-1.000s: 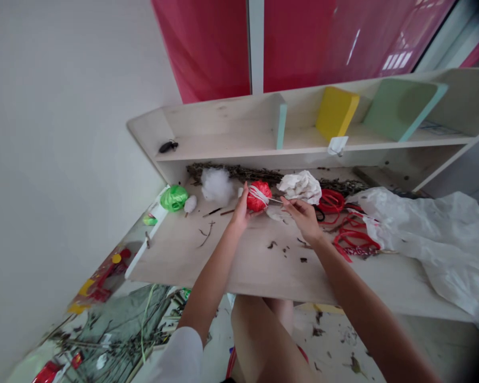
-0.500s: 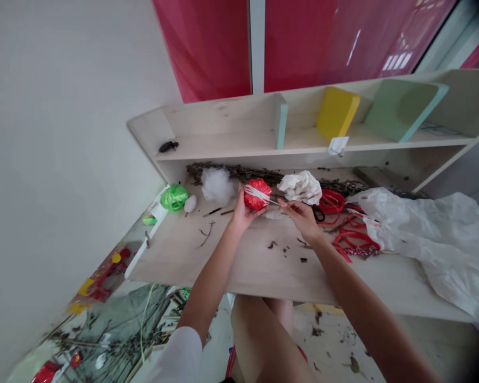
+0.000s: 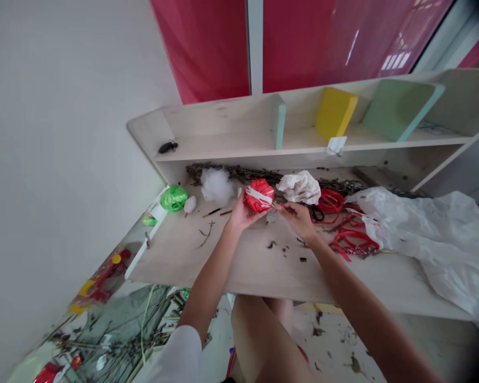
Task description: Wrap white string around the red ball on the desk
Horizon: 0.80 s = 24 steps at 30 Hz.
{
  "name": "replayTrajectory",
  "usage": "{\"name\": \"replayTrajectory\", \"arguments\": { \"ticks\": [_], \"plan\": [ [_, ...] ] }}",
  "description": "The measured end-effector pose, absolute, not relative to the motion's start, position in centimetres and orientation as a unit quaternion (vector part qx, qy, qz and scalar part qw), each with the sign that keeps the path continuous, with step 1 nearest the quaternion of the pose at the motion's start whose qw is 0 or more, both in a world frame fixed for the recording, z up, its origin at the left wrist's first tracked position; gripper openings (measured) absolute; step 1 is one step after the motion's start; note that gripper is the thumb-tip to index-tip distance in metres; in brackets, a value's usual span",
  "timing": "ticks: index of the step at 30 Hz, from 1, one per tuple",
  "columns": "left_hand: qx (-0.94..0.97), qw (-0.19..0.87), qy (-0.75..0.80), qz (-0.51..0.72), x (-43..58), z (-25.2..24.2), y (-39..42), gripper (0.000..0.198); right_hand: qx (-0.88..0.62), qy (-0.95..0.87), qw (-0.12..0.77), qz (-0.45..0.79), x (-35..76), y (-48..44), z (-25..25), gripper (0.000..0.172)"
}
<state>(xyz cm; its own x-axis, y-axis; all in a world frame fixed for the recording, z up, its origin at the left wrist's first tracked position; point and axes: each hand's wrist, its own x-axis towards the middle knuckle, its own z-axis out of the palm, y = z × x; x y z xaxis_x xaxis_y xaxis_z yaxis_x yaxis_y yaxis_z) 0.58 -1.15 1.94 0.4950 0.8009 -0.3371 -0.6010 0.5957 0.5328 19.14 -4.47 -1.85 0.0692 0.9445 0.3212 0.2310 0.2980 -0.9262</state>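
My left hand [image 3: 242,214] cups a round ball wrapped in red plastic [image 3: 259,195], with a white strip [image 3: 259,195] bound across it. My right hand [image 3: 297,219] pinches a thin pointed stick [image 3: 278,207], whose tip meets the white strip at the ball's right side. Both hands hover just above a pale wooden board [image 3: 183,260] strewn with dark plant bits. The ball's underside is hidden by my left palm.
Nearby lie a green wrapped ball [image 3: 173,198], cotton wool [image 3: 216,186], crumpled white paper [image 3: 299,187], black-handled scissors [image 3: 316,214] and red cords [image 3: 330,201]. Dried twigs [image 3: 239,173] line the back, under a shelf [image 3: 223,143]. White plastic sheeting [image 3: 431,239] covers the right.
The red ball has turned slightly and settled deeper into my left palm. My right hand has moved a little to the left, towards the ball.
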Motion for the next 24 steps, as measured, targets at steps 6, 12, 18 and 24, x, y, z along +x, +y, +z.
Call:
{"name": "replayTrajectory", "arguments": {
  "ticks": [6,12,18,24],
  "plan": [
    [0.223,0.817,0.303,0.436,1.1,2.3,-1.7,0.073,-0.494,-0.608,0.523,0.336,18.8,-4.8,-1.7,0.045],
    [0.224,0.787,0.337,0.466,1.3,2.2,-1.6,0.063,-0.492,-0.6,0.531,0.34,18.9,-4.8,-1.5,0.048],
    [0.169,0.811,0.324,0.457,0.7,2.3,-1.3,0.075,-0.493,-0.601,0.532,0.336,18.8,-4.9,-1.4,0.052],
    [0.143,0.819,0.295,0.47,0.0,2.2,-1.2,0.074,-0.505,-0.584,0.536,0.341,18.8,-4.8,-1.4,0.052]
  ]
}}
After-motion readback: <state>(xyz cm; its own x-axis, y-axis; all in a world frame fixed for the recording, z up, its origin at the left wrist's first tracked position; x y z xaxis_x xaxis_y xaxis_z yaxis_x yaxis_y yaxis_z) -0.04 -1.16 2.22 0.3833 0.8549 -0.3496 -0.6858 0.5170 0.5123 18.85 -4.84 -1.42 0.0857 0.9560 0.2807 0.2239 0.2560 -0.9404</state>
